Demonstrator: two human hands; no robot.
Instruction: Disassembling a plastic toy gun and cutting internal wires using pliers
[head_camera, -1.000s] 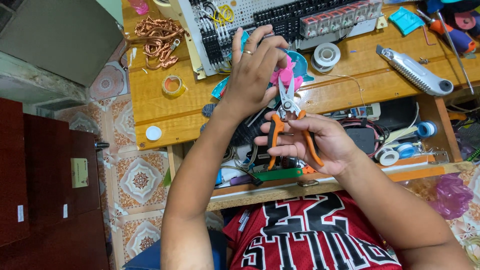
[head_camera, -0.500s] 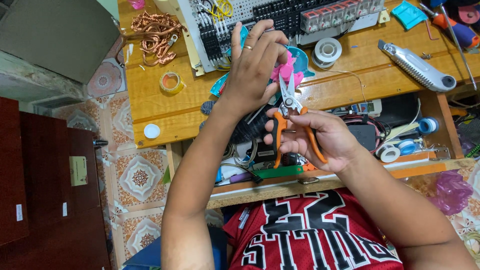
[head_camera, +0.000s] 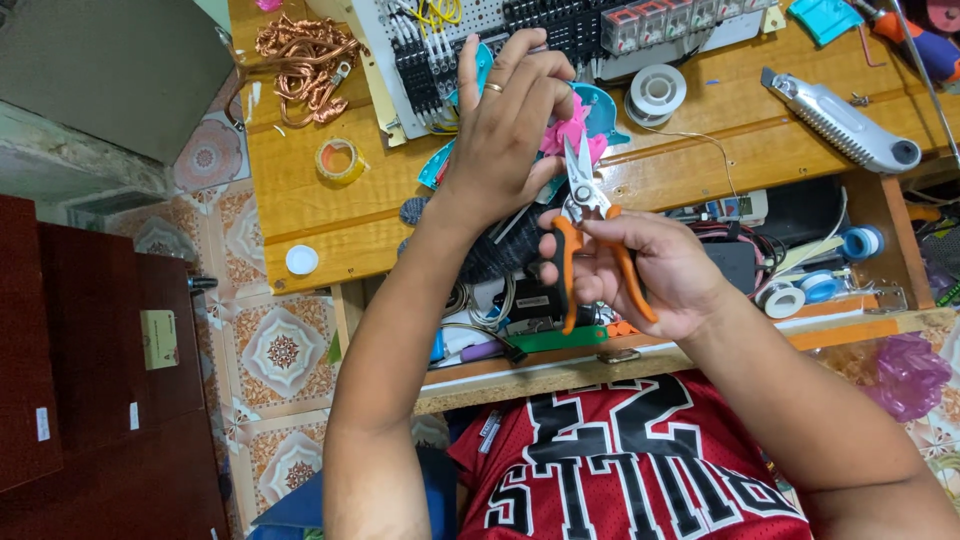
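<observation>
The right hand (head_camera: 650, 275) is gripping a pair of orange-handled metal snips (head_camera: 588, 235), its fingers curled around the two handles and the short silver blades pointing up and away from the wrist, standing slightly parted at the tips. The left hand (head_camera: 505, 130) is hovering just above and to the left of those blades, back of the hand toward the camera, a ring on one finger, its fingertips bunched together around something small that cannot be made out because the hand is hiding it; a bright pink plastic piece (head_camera: 567, 130) is showing just beside the fingertips, right at the blade tips. Behind the pink piece, a teal plastic part (head_camera: 604, 106) is lying on the wooden workbench (head_camera: 300, 210). Beyond the left hand, a white perforated board loaded with black components and wires (head_camera: 520, 30) is resting on the bench. Well to the left of the left hand, a tangle of bare copper wire (head_camera: 300, 55) and a small roll of yellow tape (head_camera: 340, 160) are lying apart from each other. To the right of the right hand, a grey metal utility knife (head_camera: 840, 120) is lying on the bench, and a white spool of thin wire (head_camera: 657, 92) is sitting between it and the hands.
</observation>
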